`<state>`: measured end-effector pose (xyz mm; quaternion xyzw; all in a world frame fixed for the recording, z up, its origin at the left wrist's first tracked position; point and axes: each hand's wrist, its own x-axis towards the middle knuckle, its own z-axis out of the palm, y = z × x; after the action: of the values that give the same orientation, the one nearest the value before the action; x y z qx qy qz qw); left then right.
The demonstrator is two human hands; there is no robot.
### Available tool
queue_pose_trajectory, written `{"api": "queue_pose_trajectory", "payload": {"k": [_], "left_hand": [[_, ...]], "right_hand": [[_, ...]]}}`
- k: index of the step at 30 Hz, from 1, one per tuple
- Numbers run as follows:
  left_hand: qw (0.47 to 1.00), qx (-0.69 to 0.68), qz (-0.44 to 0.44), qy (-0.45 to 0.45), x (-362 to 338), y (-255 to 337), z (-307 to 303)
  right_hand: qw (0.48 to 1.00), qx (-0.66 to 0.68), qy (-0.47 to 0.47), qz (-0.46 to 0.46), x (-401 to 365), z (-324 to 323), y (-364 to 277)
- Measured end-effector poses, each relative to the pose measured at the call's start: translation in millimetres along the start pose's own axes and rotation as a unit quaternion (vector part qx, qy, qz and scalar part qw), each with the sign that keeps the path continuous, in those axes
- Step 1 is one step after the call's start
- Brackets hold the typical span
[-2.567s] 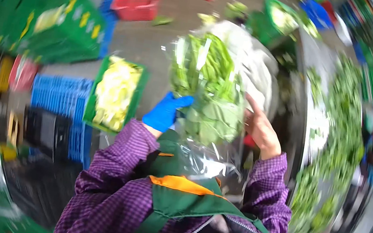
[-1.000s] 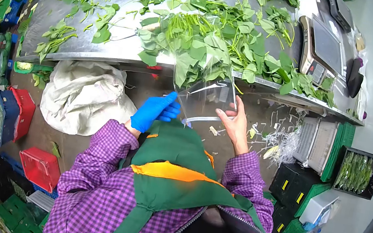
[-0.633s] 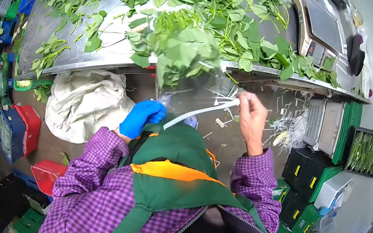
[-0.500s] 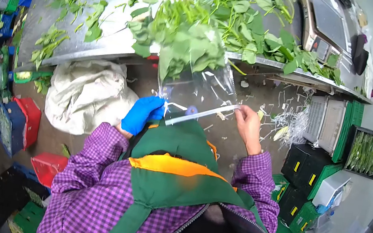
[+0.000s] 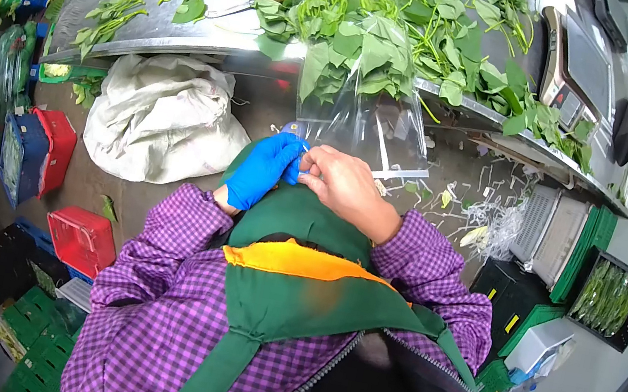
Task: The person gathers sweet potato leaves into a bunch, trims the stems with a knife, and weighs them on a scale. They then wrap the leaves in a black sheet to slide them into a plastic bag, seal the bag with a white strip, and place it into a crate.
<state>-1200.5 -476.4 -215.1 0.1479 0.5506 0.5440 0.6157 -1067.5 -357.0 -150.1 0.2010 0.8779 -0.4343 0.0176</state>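
Observation:
A clear plastic bag (image 5: 354, 123) holding leafy green stems (image 5: 365, 50) hangs over the near edge of the metal table, its open end toward me. My left hand (image 5: 266, 169), in a blue glove, is closed on the bag's near left corner. Right against it, my bare right hand (image 5: 345, 189) pinches with thumb and fingers; what lies between the fingertips is too small to make out. A white strip (image 5: 402, 174) shows along the bag's near right edge, apart from both hands.
Loose leafy stems (image 5: 470, 72) lie across the metal table (image 5: 230, 30), with a scale (image 5: 576, 66) at right. A white sack (image 5: 164, 119) and red crate (image 5: 81, 239) are on the left. Stacked crates (image 5: 549, 246) and plastic scraps (image 5: 485, 226) are on the right.
My right hand has let go of the strip's right end and moved left to meet my left hand. The strip now hangs at the bag's right edge.

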Motion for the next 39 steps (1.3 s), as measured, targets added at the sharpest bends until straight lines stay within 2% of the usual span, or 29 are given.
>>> {"api": "queue_pose_trajectory", "payload": {"k": [1,2,3,5,6,7,9,11,13,14,15,16,17,18,19,20,21,23,25,28,31,33,35,36,37,38,39], "left_hand": [[0.998,0.048,0.03,0.004,0,0,0],[0.998,0.048,0.032,0.005,-1,3,1],[0.998,0.049,0.036,0.014,-2,6,1],[0.998,0.051,0.043,0.021,-5,16,3],[0.999,0.013,0.03,0.033,-6,23,4],[0.999,-0.026,0.016,0.045,-6,27,4],[0.999,-0.002,0.01,0.039,-4,28,-8],[1.0,0.007,0.001,0.027,-10,29,-18],[1.0,0.014,0.008,0.025,-10,23,-33],[0.998,0.045,-0.007,0.041,-12,25,-35],[0.995,0.075,-0.021,0.059,-9,28,-40],[0.996,0.075,-0.033,0.045,-3,23,-51],[0.995,0.077,-0.035,0.043,1,22,-45],[0.955,0.231,0.148,0.108,9,24,-35],[0.854,0.37,0.327,0.166,19,28,-29],[0.77,0.494,0.377,0.142,23,41,-25],[0.769,0.495,0.38,0.141,31,45,-25],[0.644,0.587,0.491,0.0,48,52,-32],[0.632,0.578,0.516,-0.016,63,40,-47],[0.703,0.552,0.449,-0.003,54,27,-63],[0.722,0.537,0.436,0.014,49,23,-72],[0.738,0.507,0.445,0.017,46,41,-63],[0.765,0.434,0.472,0.064,50,51,-60],[0.793,0.378,0.469,0.092,58,49,-63],[0.792,0.377,0.471,0.092,64,51,-64],[0.885,0.262,0.363,0.129,70,54,-64],[0.947,0.138,0.241,0.161,76,58,-64]], "right_hand": [[1.0,-0.011,-0.025,-0.002,3,0,0],[0.997,-0.049,-0.018,-0.065,5,-1,-2],[0.996,-0.051,-0.017,-0.065,6,-5,-4],[0.989,-0.015,-0.057,-0.138,5,-19,-7],[0.985,-0.023,-0.094,-0.142,-1,-25,-6],[0.985,-0.025,-0.091,-0.142,-11,-30,0],[0.98,-0.061,-0.106,-0.157,-45,-39,21],[0.972,-0.157,-0.177,-0.007,-98,-46,43],[0.893,-0.261,-0.361,0.067,-184,-13,81],[0.885,-0.216,-0.406,0.071,-228,-1,104],[0.873,-0.171,-0.45,0.072,-224,-13,90],[0.861,-0.123,-0.48,0.116,-203,-30,94],[0.904,-0.181,-0.35,0.164,-187,-28,110],[0.958,-0.143,-0.128,0.214,-158,-41,106],[0.972,-0.193,0.081,0.107,-135,-48,126],[0.96,-0.183,0.208,0.034,-94,-71,114],[0.94,-0.218,0.259,0.037,-65,-77,113],[0.933,-0.266,0.234,-0.07,-22,-85,114],[0.918,-0.294,0.173,-0.2,2,-89,121],[0.939,-0.251,0.125,-0.202,5,-85,130],[0.963,-0.178,0.096,-0.178,0,-84,136],[0.976,-0.136,0.117,-0.122,0,-87,129],[0.973,-0.122,0.137,-0.141,5,-87,121],[0.98,-0.036,0.175,-0.086,7,-86,120],[0.976,0.052,0.212,-0.029,10,-84,119],[0.961,0.149,0.231,0.044,15,-81,117],[0.961,0.147,0.231,0.042,20,-78,114]]}}
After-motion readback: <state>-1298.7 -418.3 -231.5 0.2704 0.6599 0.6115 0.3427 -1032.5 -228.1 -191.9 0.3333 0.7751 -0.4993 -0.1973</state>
